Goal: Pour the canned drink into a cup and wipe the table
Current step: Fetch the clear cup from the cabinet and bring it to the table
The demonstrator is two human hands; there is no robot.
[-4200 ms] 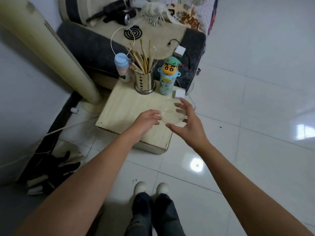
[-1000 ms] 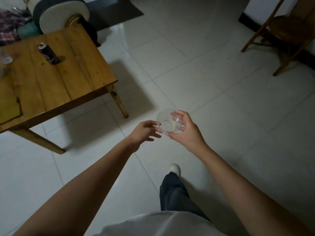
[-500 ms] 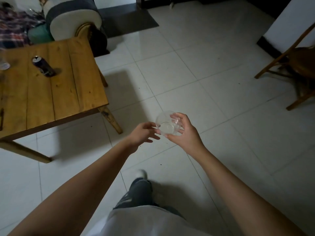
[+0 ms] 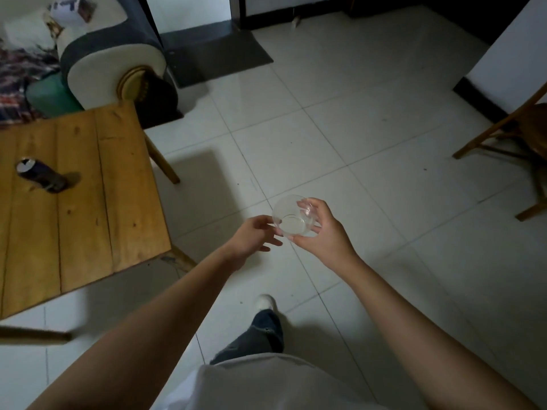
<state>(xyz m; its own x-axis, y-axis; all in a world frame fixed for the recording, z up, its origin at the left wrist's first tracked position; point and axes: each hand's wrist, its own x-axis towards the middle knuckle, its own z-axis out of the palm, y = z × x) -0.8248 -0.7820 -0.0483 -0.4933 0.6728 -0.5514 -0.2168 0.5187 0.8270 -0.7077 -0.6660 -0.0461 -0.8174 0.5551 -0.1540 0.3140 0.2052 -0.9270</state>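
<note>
A clear plastic cup (image 4: 287,214) is held over the tiled floor, mouth tilted towards me, with nothing in it. My right hand (image 4: 321,232) grips it from the right side and below. My left hand (image 4: 251,236) sits just left of the cup, fingers loosely spread, its fingertips at the cup's rim. A dark drink can (image 4: 41,175) stands on the wooden plank table (image 4: 97,208) at the left, well away from both hands.
A grey and cream sofa arm (image 4: 115,60) stands behind the table. A dark mat (image 4: 213,54) lies at a doorway beyond. A wooden chair (image 4: 521,137) is at the right edge. My leg and white shoe (image 4: 265,303) are on the tiles below.
I have left the small side table and crossed the room carrying the cup. Over the last second the wooden table and can have come closer; both hands keep the same pose at the cup.
</note>
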